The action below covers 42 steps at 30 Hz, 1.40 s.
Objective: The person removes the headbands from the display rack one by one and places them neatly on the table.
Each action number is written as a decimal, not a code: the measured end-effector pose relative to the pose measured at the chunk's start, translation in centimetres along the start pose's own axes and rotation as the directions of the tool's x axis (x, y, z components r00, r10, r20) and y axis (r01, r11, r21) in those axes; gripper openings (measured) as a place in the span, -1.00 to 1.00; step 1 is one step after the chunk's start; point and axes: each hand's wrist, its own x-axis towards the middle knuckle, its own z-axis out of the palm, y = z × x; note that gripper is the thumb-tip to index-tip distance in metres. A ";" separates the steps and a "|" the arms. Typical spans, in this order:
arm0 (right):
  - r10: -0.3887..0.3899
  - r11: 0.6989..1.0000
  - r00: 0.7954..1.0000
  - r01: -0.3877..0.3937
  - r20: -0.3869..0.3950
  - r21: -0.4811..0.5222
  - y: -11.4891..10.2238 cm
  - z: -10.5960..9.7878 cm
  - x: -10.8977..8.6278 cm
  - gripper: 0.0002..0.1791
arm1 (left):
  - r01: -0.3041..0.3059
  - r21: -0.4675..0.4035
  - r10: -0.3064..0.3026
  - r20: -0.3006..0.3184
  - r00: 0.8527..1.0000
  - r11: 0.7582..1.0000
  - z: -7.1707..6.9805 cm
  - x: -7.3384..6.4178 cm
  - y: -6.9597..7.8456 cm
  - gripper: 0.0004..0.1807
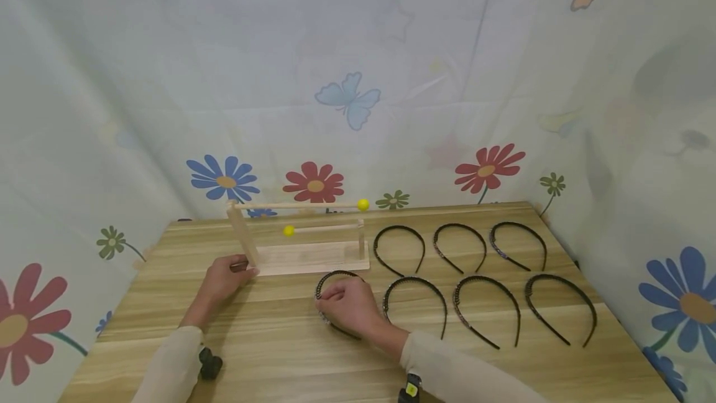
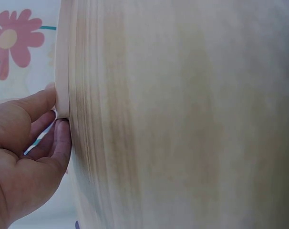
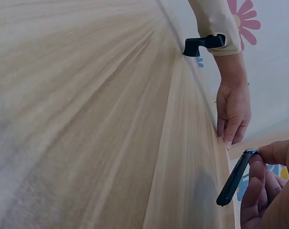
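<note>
A wooden rack (image 1: 313, 258) stands at the back left of the table, with two horizontal rods, each tipped with a yellow ball. My left hand (image 1: 224, 280) grips the left end of its base; in the left wrist view the thumb and fingers (image 2: 62, 143) meet at the corner of the base strip (image 2: 62, 57). In front of the rack, my right hand (image 1: 352, 306) pinches a black headband (image 1: 335, 273) by its decorated side. The right wrist view shows one dark arm of this headband (image 3: 234, 183) jutting from the fingertips. No headband hangs on the rods.
Several more black headbands lie in two rows on the right of the wooden table (image 1: 268, 353), the nearest one (image 1: 416, 280) just beside my right hand. Behind the table hangs a flower-printed cloth (image 1: 268, 111). Dark straps sit on both wrists.
</note>
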 end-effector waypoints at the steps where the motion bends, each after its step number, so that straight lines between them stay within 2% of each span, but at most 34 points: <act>1: -0.001 1.000 1.000 0.001 -0.002 -0.005 0.1 0.1 0.0 -0.91 | 0.002 -0.002 -0.002 -0.001 1.000 1.000 0.0 0.0 0.0 -0.44; 17: -0.038 0.992 0.999 0.034 -0.024 -0.123 0.9 0.8 0.4 -0.87 | 0.002 -0.005 -0.002 -0.009 1.000 1.000 0.2 0.1 -0.2 -0.44; 23: -0.026 0.994 1.000 0.025 -0.011 -0.109 1.4 0.9 0.4 -0.87 | -0.001 0.002 0.001 -0.004 1.000 1.000 0.2 0.2 -0.2 -0.44; 28: -0.023 0.997 1.000 0.023 0.010 -0.075 1.9 0.6 0.6 -0.88 | 0.025 0.000 -0.025 0.009 1.000 1.000 0.2 0.3 -0.1 -0.43; 35: -0.016 1.000 0.999 0.017 0.052 -0.010 1.2 -1.5 0.3 -0.84 | 0.031 0.005 -0.031 0.009 0.999 1.000 0.1 0.3 0.0 -0.44; 42: -0.042 0.999 0.998 0.041 0.043 0.006 0.3 -5.5 0.1 -0.77 | 0.048 0.005 -0.048 0.015 0.999 0.999 0.1 0.3 -0.1 -0.44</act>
